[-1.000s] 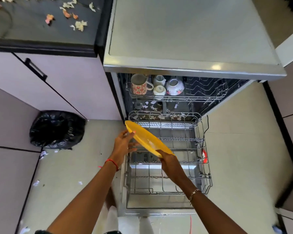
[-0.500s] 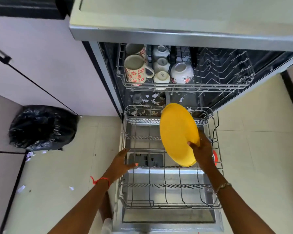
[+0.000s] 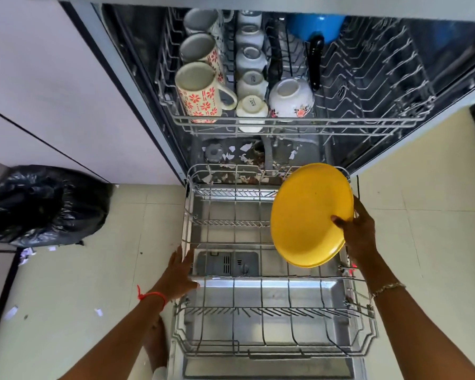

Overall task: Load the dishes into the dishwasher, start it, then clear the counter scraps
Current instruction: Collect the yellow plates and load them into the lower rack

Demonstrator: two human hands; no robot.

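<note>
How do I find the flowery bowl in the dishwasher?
Look in the dishwasher's upper rack, at its front rail. The bowl sits upside down right of the small white cups. Unlike the tall flowered mug, it is round, handleless, flowers only at its rim.

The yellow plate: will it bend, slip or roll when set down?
The yellow plate is probably stiff: held at one edge by the right hand, it shows no sag. It seems light, as one hand carries it. Its smooth round rim could slip or roll in the lower rack.
</note>
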